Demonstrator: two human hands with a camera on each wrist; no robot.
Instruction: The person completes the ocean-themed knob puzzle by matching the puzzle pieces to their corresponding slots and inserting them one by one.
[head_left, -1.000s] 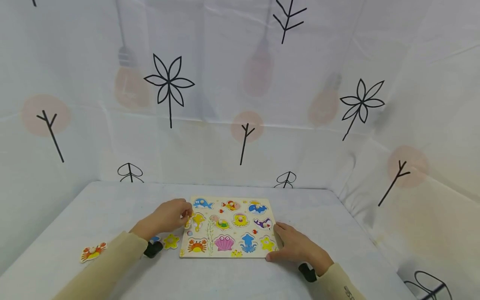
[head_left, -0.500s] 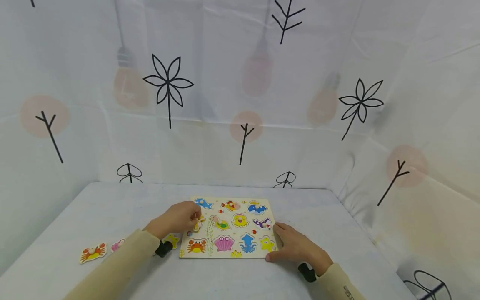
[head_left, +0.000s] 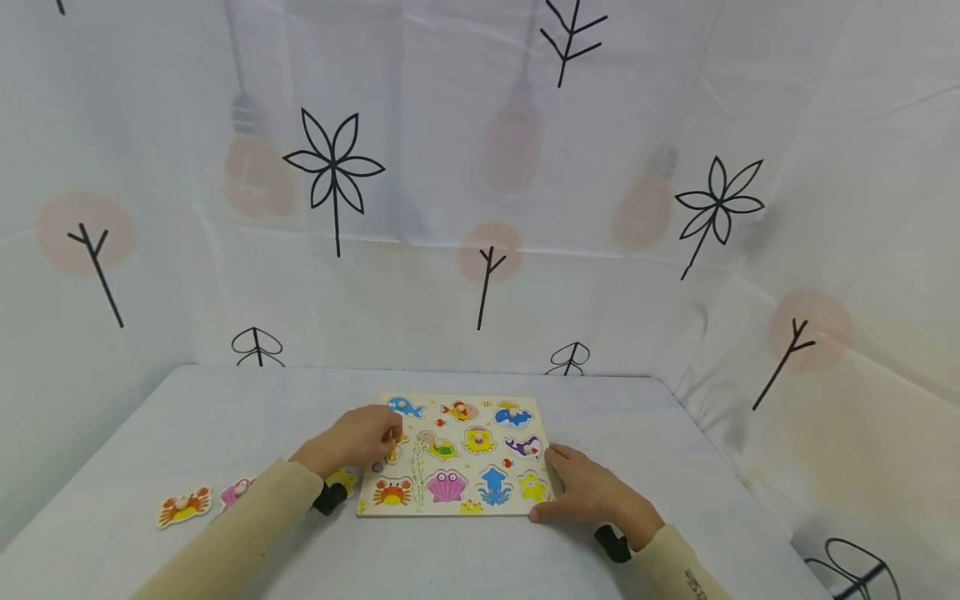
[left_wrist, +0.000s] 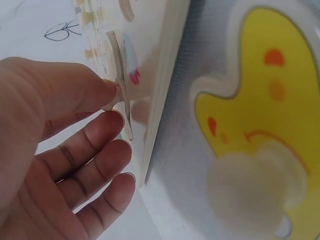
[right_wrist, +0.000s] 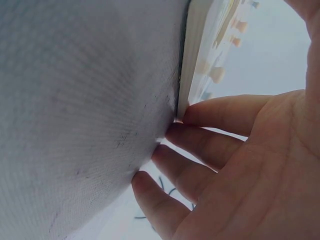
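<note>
A wooden sea-animal puzzle board (head_left: 471, 469) lies flat on the table. My left hand (head_left: 354, 437) is over its left side and pinches a yellow puzzle piece (head_left: 393, 453) between thumb and index finger, above the seahorse picture. Seen edge-on in the left wrist view, this piece (left_wrist: 122, 82) is tilted close against the board; the hand hides part of it. My right hand (head_left: 588, 490) rests at the board's right edge, thumb near the front corner. In the right wrist view its extended fingers (right_wrist: 220, 112) touch the board's side and the tabletop.
Left of the board lie a yellow star piece (head_left: 345, 480), a pink piece (head_left: 235, 492) partly behind the left sleeve and a crab piece (head_left: 183, 507). Several knobbed pieces sit in the board's upper rows. White patterned cloth (head_left: 420, 300) hangs behind the table.
My left hand has moved right with the yellow piece, from the board's left edge onto the seahorse picture. The pink piece has come into view beside the sleeve. My right hand stays put.
</note>
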